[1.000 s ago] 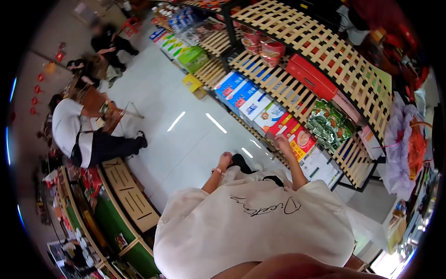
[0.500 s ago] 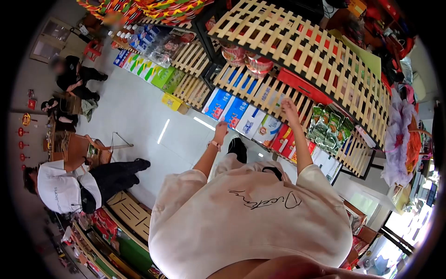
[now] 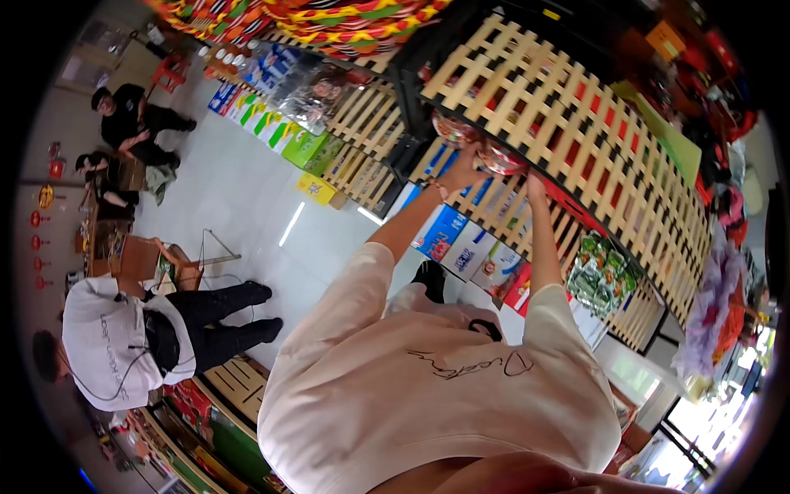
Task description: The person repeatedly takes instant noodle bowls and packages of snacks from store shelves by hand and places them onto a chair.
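Note:
My left hand (image 3: 462, 171) reaches in over the lower slatted shelf (image 3: 568, 221), with fingers spread against the near side of a red-and-white round tub (image 3: 500, 160). A second similar tub (image 3: 453, 129) stands just beyond, partly behind my hand and the shelf post. My right hand (image 3: 536, 183) is at the other side of the tub, below the edge of the upper slatted shelf (image 3: 568, 107). Its fingers are mostly hidden, so I cannot see whether they touch the tub.
Green packets (image 3: 601, 276) lie on the lower shelf to the right. Boxed goods (image 3: 440, 232) line the floor beneath. A black shelf post (image 3: 406, 103) stands left of the tubs. A person in a white shirt (image 3: 111, 342) is behind at left; two others sit farther off.
Both my hands have moved forward to the tubs under the upper shelf, the left one from above the floor. The view has shifted, and the person in white has changed posture.

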Tool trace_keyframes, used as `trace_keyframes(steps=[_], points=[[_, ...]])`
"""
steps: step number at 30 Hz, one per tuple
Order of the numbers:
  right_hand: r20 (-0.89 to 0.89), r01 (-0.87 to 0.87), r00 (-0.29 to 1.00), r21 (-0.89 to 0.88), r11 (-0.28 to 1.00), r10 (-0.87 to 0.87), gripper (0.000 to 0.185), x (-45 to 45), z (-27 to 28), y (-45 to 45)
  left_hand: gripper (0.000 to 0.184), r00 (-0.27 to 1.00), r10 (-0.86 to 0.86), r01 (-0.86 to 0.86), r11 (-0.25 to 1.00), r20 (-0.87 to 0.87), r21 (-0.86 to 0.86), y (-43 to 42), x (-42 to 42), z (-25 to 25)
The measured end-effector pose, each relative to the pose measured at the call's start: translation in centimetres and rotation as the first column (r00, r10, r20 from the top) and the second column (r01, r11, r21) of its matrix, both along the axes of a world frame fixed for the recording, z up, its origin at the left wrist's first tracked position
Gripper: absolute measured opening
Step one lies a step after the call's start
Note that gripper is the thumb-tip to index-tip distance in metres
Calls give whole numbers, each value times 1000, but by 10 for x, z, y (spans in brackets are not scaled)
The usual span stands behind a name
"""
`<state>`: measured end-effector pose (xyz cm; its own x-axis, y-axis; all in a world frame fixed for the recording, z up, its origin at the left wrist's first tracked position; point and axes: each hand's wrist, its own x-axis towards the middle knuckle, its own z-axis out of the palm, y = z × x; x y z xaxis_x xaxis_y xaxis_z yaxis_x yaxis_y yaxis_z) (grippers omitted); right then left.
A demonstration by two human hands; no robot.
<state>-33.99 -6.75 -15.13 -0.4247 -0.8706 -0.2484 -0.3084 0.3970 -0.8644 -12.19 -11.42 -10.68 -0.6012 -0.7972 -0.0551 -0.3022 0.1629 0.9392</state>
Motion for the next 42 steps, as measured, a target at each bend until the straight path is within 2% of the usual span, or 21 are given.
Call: trace_keyframes(steps=[1, 2, 3, 5, 7, 10, 12, 13, 15, 16, 20, 23, 24, 27, 28, 29, 31, 35, 37, 39, 42], points=[[150, 42, 988, -37, 998, -36, 38, -15, -50, -17, 85, 999, 20, -17, 998, 42, -62, -6, -3, -13], [286, 81, 958, -185, 979, -26, 32, -14, -28, -15, 87, 999, 14, -14, 1000, 34, 2, -6, -3, -7], [76, 98, 994, -238, 966, -82, 29, 0, -13, -11, 90, 1000, -3, 2, 998, 22, 70, -3, -7, -1], [-149, 125, 979, -88, 988, -137, 27, 17, 17, 4, 81, 959, -26, 106, 957, -284, 269, 3, -8, 3], [-302, 25, 951, -126, 992, -62, 28, 14, 2, 33, 79, 916, -110, 140, 989, -386, 50, 13, -8, -4], [-424, 5, 900, -216, 976, -99, 40, 13, -12, 97, 80, 889, -116, 169, 982, -444, 82, 58, -3, 27], [68, 259, 966, -267, 928, -250, 47, 44, 44, 134, 84, 877, -134, 283, 920, -462, 270, 95, 1, 18], [303, 410, 895, -263, 873, -328, 51, 61, 75, 152, 86, 872, -156, 343, 871, -464, 352, 113, 3, 13], [364, 494, 830, -125, 860, -423, 52, 72, 69, 209, 90, 865, -226, 434, 785, -447, 443, 156, 6, 5], [103, 344, 939, -284, 895, -329, 56, 68, 60, 236, 89, 860, -268, 467, 754, -433, 461, 172, 2, 4], [95, 426, 905, -172, 888, -415, 66, 62, 107, 330, 88, 790, -441, 612, 606, -426, 508, 229, -23, 27], [114, 539, 842, -180, 823, -527, 69, 62, 153, 388, 91, 599, -670, 797, 551, -439, 247, 263, -60, 65], [-29, 531, 826, -292, 795, -563, 72, 63, 155, 407, 81, 558, -793, 824, 564, -245, 51, 275, -71, 99], [-225, 585, 639, -478, 655, -735, 72, 70, 173, 465, 86, 398, -875, 907, 421, -275, -27, 332, -109, 108], [-225, 607, 578, -524, 597, -785, 73, 71, 171, 488, 89, 330, -915, 933, 354, -233, -69, 352, -121, 117], [-79, 662, 565, -550, 509, -821, 74, 76, 171, 510, 93, 260, -946, 953, 284, -192, -110, 372, -132, 126], [221, 755, 518, -573, 320, -826, 77, 88, 167, 551, 104, 199, -965, 973, 215, -169, -80, 415, -144, 129], [-65, 695, 309, -665, 272, -949, 88, 106, 180, 631, 106, 75, -989, 993, 86, -130, -82, 506, -157, 160], [46, 738, 273, -651, 179, -961, 90, 114, 175, 666, 98, 25, -990, 982, 50, -136, -182, 545, -163, 137], [81, 739, 234, -662, 124, -969, 91, 121, 186, 698, 96, -12, -972, 996, 8, -235, -84, 589, -155, 175], [65, 731, 230, -671, 128, -971, 92, 129, 177, 746, 95, -55, -950, 989, -9, -306, -149, 640, -153, 148]])
